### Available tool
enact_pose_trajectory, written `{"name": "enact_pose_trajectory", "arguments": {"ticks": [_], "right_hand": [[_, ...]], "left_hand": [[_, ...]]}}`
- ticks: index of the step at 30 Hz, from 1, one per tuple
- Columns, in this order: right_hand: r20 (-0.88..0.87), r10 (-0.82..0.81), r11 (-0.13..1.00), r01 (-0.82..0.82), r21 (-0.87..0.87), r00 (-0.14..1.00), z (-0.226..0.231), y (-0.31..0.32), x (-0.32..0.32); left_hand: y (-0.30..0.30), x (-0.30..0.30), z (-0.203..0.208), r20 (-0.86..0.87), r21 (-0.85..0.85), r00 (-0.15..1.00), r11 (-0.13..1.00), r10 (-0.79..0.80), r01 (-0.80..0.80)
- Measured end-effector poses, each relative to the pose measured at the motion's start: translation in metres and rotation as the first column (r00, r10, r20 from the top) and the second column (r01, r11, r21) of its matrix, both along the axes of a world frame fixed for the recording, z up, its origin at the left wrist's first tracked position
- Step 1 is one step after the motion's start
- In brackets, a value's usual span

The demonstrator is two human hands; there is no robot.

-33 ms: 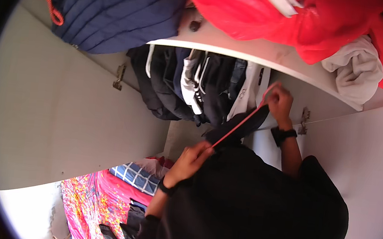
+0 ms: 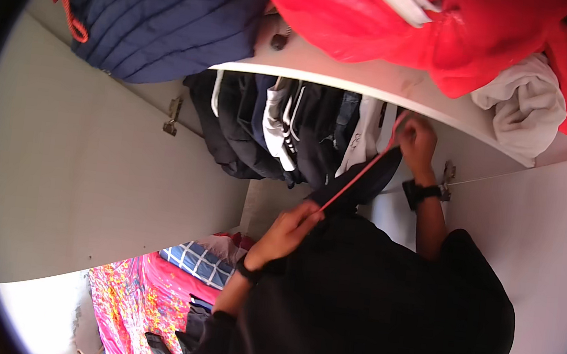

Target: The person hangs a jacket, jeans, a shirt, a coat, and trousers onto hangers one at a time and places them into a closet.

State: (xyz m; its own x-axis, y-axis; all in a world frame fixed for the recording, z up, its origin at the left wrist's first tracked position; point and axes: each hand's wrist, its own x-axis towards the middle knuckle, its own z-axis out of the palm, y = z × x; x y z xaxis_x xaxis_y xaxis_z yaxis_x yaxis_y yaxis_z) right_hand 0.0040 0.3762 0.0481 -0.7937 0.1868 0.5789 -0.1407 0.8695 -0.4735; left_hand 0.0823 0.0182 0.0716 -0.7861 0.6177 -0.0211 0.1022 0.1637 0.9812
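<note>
A thin coral-red clothes hanger (image 2: 361,173) slants between my two hands, with a dark garment (image 2: 374,180) draped along it. My left hand (image 2: 285,231) is closed round its lower end, in front of my black top. Higher up, below the shelf edge, my right hand (image 2: 416,146) grips the upper end, partly blurred. Just left of that hand, hanging clothes (image 2: 312,135), mostly black with some white, fill the compartment under the shelf. How the garment sits on the hanger is partly hidden by my hands and top.
Above is a white shelf (image 2: 348,84) bearing a navy quilted garment (image 2: 169,20), a red garment (image 2: 381,32) and a rolled whitish cloth (image 2: 527,106). Open wardrobe doors stand at the left (image 2: 111,173) and right (image 2: 531,251). Lower left, pink patterned fabric (image 2: 125,299) lies beside a blue checked cloth (image 2: 198,263).
The view has shifted slightly. My hands and the hanger sit a little higher in it, the left hand a touch further right. Both grips stay the same.
</note>
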Motion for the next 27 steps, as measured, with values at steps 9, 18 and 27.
{"name": "enact_pose_trajectory", "arguments": {"ticks": [9,18,27], "right_hand": [[-0.04,-0.263,0.962,0.265,0.059,0.964,0.028,0.135,-0.053],[0.032,-0.218,0.97,0.212,0.121,0.976,0.005,0.128,-0.08],[0.171,0.0,0.876,-0.082,0.474,0.985,0.014,0.005,-0.11]], "left_hand": [[0.192,-0.072,0.001,0.49,0.563,0.826,0.825,-0.278,-0.056],[0.259,-0.123,-0.026,-0.198,0.407,0.905,0.871,0.377,-0.274],[0.188,-0.116,-0.084,-0.266,0.09,0.947,0.983,0.179,-0.161]]}}
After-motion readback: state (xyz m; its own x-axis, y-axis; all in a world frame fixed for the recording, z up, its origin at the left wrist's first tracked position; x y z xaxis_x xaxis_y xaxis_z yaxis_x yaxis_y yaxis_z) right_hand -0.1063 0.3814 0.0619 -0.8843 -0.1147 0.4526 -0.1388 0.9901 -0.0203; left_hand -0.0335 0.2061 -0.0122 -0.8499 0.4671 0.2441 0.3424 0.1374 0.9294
